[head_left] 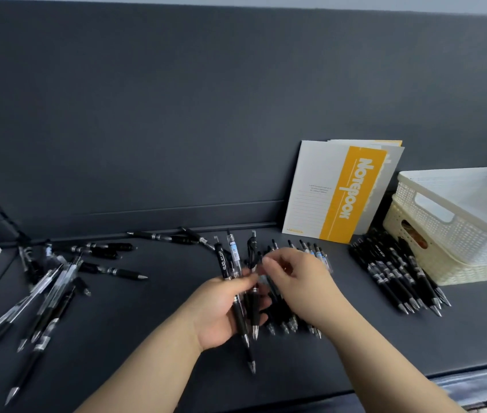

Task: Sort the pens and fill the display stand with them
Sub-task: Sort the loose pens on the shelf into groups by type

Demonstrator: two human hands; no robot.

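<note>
1. Your left hand (221, 311) was closed around a small bunch of pens (240, 293), with their tips pointing towards you at 6 o'clock and their clicker ends fanned out at 12 o'clock.
2. Your right hand (295, 281) reached across from 3 o'clock, its fingers (269, 265) pinched together at the upper barrel of one pen in the bunch; blur hid whether they were really gripping it.
3. To do this step well, you wanted to draw one pen at a time out along its own length, keeping the left grip just loose enough to release it without letting the others slide.
4. It would have helped to check the barrel before laying each pen down, since the kinds looked much alike.
5. The middle row (292, 293) lay on the counter (176, 338) just under your right wrist, tips towards you, with some barrels clear and pale-labelled.
6. At 3 o'clock a tidy row of solid black pens (400, 278) lay side by side, touching the foot of the stacked baskets (456, 228), just in front of the leaning notebook (340, 192).
7. At 9 o'clock the unsorted heap (51, 281) lay crossed over itself, clear-bodied and black pens mixed.
8. I could make out no display stand in view, so I judged that filling it was not yet begun.
</note>
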